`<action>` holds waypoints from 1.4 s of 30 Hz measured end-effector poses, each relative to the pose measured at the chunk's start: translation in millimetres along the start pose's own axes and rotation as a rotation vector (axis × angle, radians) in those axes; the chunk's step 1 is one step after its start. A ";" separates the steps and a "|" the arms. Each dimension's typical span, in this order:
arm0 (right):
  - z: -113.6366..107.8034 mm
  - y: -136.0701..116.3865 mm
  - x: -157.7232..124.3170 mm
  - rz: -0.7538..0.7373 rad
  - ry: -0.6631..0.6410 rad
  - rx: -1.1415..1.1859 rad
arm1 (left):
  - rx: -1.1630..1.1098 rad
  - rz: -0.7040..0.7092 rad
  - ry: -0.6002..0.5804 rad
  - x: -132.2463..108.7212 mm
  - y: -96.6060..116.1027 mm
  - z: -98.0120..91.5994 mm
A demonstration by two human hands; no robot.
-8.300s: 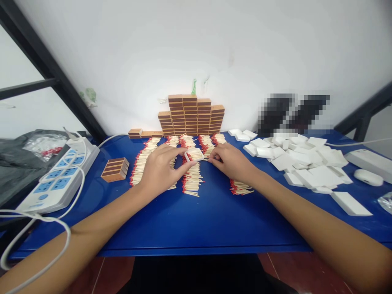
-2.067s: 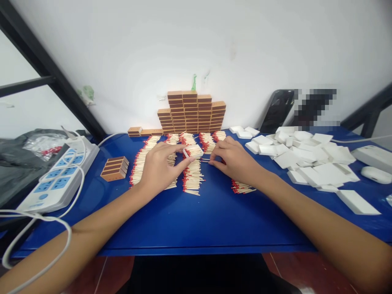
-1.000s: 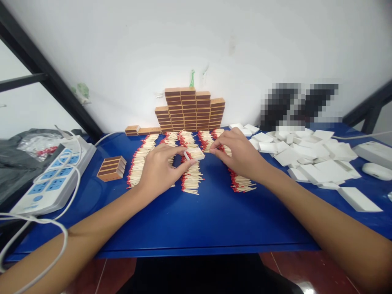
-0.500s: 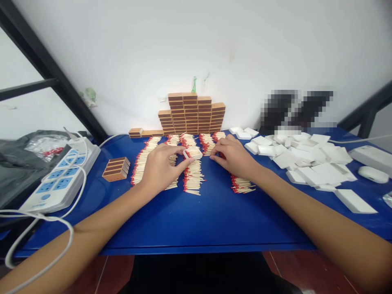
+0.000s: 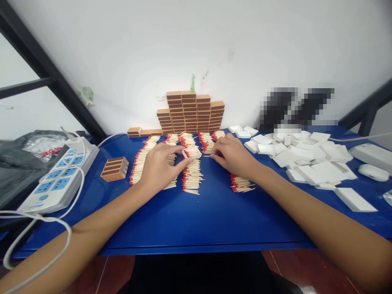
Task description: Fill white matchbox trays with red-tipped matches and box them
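Observation:
Between the thumb and fingers of my left hand [image 5: 159, 164] is a small white matchbox tray [image 5: 192, 152] with red-headed matches in it. It is held above a column of loose matches [image 5: 191, 176]. My right hand [image 5: 232, 154] is closed in a pinch over another column of matches [image 5: 241, 183], its fingertips close to the matches [image 5: 206, 143] in the middle column. Whether anything is between those fingertips I cannot make out. More matches [image 5: 146, 157] lie in a long column left of my left hand.
Stacked matchboxes [image 5: 190, 113] stand against the wall, and a small block of matchboxes [image 5: 114, 168] sits at left. White trays [image 5: 306, 155] are heaped at right. A power strip [image 5: 61, 179] with a looping cable [image 5: 69, 241] lies at left, and a white earphone case [image 5: 373, 173] at far right.
Both hands stay almost where they were, the tray still in my left hand and my right still pinched. The whole view has shifted slightly.

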State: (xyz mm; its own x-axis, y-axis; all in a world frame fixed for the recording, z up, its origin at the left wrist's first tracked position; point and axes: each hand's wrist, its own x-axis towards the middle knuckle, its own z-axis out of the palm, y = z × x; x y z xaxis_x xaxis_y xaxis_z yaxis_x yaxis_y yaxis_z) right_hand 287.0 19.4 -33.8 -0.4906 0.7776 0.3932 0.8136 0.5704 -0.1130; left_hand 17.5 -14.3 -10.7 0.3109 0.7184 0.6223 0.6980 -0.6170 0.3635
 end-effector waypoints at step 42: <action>-18.9 -5.1 -3.5 -0.058 0.144 0.074 | -0.042 0.065 -0.059 -2.0 2.2 3.4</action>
State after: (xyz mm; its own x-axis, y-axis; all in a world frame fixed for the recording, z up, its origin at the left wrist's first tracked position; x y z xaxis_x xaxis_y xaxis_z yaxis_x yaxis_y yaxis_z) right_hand 290.5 8.7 -17.3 -0.4822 0.6995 0.5275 0.7572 0.6356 -0.1506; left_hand 20.7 -16.0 -13.6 0.3928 0.6935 0.6040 0.6481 -0.6747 0.3533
